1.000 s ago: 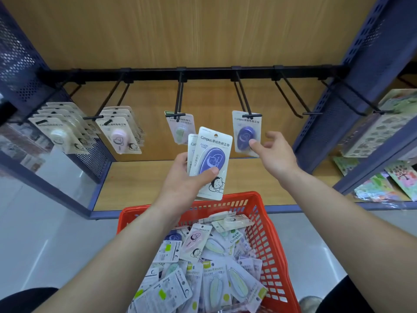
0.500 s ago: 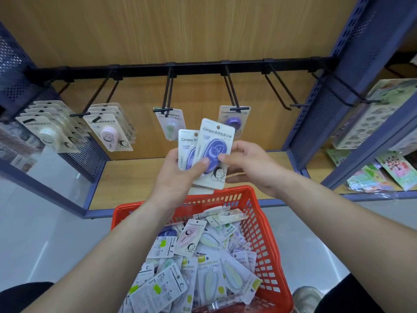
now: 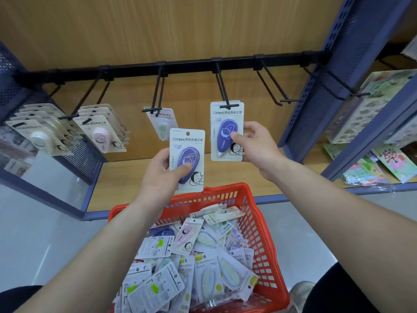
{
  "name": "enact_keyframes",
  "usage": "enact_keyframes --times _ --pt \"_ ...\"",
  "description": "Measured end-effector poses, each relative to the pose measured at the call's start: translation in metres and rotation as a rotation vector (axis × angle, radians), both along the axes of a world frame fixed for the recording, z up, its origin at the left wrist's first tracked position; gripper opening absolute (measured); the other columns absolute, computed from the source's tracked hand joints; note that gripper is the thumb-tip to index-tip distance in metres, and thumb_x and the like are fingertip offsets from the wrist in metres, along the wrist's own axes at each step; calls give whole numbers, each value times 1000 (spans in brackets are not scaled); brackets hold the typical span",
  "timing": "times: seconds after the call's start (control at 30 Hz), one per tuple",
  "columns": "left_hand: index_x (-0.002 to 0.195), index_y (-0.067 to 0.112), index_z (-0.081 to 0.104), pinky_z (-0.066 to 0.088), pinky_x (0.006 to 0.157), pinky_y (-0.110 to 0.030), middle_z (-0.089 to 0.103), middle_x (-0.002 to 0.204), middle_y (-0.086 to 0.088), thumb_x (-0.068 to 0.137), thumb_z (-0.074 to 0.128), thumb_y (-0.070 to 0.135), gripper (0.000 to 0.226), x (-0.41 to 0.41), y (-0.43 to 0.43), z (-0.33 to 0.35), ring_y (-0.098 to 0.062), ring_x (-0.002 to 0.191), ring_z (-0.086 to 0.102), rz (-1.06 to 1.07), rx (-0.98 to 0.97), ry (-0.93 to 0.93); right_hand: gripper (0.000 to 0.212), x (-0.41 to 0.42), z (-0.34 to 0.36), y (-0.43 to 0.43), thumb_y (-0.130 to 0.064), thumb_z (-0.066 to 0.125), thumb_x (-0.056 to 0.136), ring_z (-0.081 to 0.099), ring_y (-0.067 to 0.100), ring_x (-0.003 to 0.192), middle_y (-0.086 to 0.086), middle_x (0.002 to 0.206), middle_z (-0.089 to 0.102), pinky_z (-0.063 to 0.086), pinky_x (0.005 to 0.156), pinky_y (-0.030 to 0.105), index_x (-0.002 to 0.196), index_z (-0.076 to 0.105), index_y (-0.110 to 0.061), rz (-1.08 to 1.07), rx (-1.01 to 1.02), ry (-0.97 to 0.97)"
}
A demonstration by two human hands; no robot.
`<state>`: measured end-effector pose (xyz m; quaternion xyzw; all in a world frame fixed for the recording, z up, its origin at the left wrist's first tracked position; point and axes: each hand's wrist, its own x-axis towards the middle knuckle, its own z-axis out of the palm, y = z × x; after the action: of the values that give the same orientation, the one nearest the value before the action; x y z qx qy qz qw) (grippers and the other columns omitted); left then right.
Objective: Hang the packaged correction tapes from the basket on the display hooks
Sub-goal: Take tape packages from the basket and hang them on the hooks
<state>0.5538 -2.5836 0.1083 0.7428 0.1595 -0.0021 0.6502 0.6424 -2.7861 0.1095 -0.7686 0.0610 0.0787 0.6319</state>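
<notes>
My left hand (image 3: 161, 175) grips a carded purple correction tape (image 3: 187, 159) upright above the red basket (image 3: 259, 233), thumb on the blister. My right hand (image 3: 255, 143) pinches a second purple correction tape (image 3: 226, 132) by its right edge; the card's top sits at the tip of the fourth display hook (image 3: 223, 91). Another card hangs just behind it on the same hook. The basket holds several loose packaged tapes (image 3: 191, 256) in green, pink and purple.
A black rail (image 3: 180, 65) carries the hooks. White tapes (image 3: 38, 132), pink tapes (image 3: 101, 132) and one green tape (image 3: 161, 123) hang on the left hooks. A bare hook (image 3: 274, 86) is right of my hand. Blue shelf post (image 3: 325, 86) and sticker sheets (image 3: 372, 136) stand at right.
My right hand took the front purple tape from my left hand's pair and raised it to the fourth hook. My left hand keeps one tape.
</notes>
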Motion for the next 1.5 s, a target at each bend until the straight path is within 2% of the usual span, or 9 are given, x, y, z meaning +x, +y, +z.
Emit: enact_keyframes --times 0.17,0.33,0.43,0.53,0.63,0.77,1.03,1.2,1.5 --pt "105 29 67 59 92 -50 78 104 3 94 69 6 25 -3 0 -1 -22 97 75 -4 18 20 14 2 -6 0 -28 59 102 72 17 97 -1 107 72 59 88 44 115 59 -24 -36 -32 12" --pt "113 21 64 63 81 -39 78 103 6 93 72 7 26 -5 1 -1 -18 91 77 -7 34 10 25 3 -8 -5 -41 60 100 69 17 97 -6 106 70 59 89 44 117 56 -24 -48 -137 28" --pt "116 17 63 64 70 -30 79 102 5 91 74 7 29 -6 -1 2 -15 85 77 -21 64 0 47 4 -9 -10 -48 60 98 61 24 115 1 128 64 52 98 44 132 53 -17 -10 -420 34" --pt "118 14 62 65 71 -34 79 100 3 90 75 8 32 -1 -6 6 -15 81 77 -30 61 5 56 4 -5 -14 -49 61 97 57 25 120 5 133 60 50 94 41 140 49 -15 29 -610 -44" --pt "121 13 63 64 78 -41 79 101 2 91 75 8 33 16 -13 9 -17 86 77 -63 87 -9 53 2 0 -18 -48 63 96 57 23 120 3 132 61 49 94 39 137 51 -17 70 -633 -74" --pt "123 15 61 63 70 -31 78 104 1 94 72 9 32 48 -29 13 -15 87 77 -107 63 -43 47 0 4 -29 -48 64 96 58 20 114 -1 126 63 50 93 37 132 56 -19 121 -644 -71" --pt "125 15 60 63 68 -30 79 102 -2 95 70 8 32 77 -44 7 -18 87 77 -95 8 -78 46 -5 6 -45 -47 65 95 57 21 120 -2 128 61 49 101 42 131 57 -19 175 -634 -61" --pt "125 18 61 61 64 -27 77 106 -4 96 70 9 33 80 -49 6 -18 88 77 -87 4 -108 45 -4 7 -47 -47 65 95 57 20 118 -3 127 61 48 97 37 130 58 -19 203 -639 -71" --pt "126 27 68 64 74 -33 76 109 2 96 71 14 33 83 -48 -4 -20 105 71 -94 96 -197 42 -4 3 -42 -49 66 93 59 19 112 -4 119 62 51 98 43 124 58 -22 256 -645 -49"
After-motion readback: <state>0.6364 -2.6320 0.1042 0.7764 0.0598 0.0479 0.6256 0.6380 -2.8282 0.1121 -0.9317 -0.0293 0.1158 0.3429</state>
